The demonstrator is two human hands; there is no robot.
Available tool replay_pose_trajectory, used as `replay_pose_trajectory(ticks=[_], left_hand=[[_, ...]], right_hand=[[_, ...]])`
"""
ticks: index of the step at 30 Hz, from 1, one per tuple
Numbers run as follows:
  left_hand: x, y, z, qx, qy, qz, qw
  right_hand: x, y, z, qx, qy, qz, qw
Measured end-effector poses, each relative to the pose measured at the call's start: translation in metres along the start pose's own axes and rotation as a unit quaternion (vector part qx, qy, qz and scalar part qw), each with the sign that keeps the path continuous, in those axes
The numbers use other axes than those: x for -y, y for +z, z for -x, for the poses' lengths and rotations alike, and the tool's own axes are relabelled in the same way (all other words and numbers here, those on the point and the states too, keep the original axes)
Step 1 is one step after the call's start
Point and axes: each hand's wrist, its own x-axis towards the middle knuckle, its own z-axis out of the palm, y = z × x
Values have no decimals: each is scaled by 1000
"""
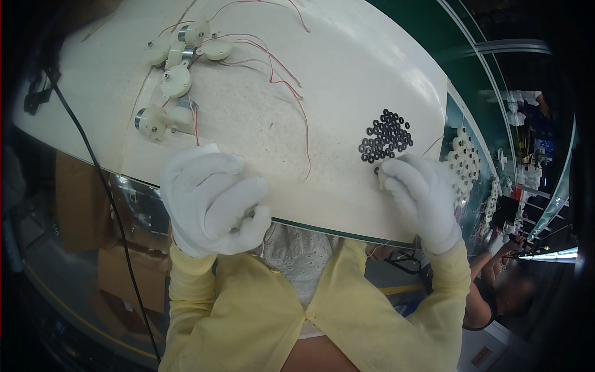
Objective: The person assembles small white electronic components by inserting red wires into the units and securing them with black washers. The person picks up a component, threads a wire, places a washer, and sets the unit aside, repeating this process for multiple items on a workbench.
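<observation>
My left hand (pixel 214 201), in a white glove, is curled closed over the table's front edge. A small greyish bit shows between its fingers, and a thin wire hangs below; most of what it holds is hidden. To the right, my gloved right hand (pixel 421 195) has its fingertips pressed together at the near edge of a pile of small black rings (pixel 387 133). One loose black ring (pixel 377 170) is right beside those fingertips. Whether a ring is between them cannot be seen.
Several cream gear motors (pixel 176 80) with red and white wires (pixel 304 118) lie at the far left of the white table (pixel 279 192). More cream parts (pixel 463 164) sit at the right. A black cable (pixel 111 192) crosses the left side; cardboard boxes (pixel 133 279) stand below. Another person (pixel 489 291) is at the right.
</observation>
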Motion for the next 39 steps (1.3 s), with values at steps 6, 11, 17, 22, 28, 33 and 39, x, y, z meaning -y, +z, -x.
replay_pose_trajectory(ticks=[6,11,17,22,28,33,39], left_hand=[[1,0,-1,5,-2,2,1000],[1,-1,-2,15,0,2,1000],[2,1,-2,13,1,5,1000],[0,1,-10,-2,0,-9,1000],[0,1,-5,12,2,1,1000],[-2,-1,-7,20,2,-4,1000],[0,0,-6,10,15,-33,999]], right_hand=[[2,5,5,-36,42,8,998],[3,-12,2,22,26,18,999],[10,-22,-2,46,-19,115,992],[11,-18,-6,47,-44,170,983],[6,-10,6,10,-16,106,994],[-1,-4,38,-22,19,209,977],[18,-18,71,-5,4,38,999]])
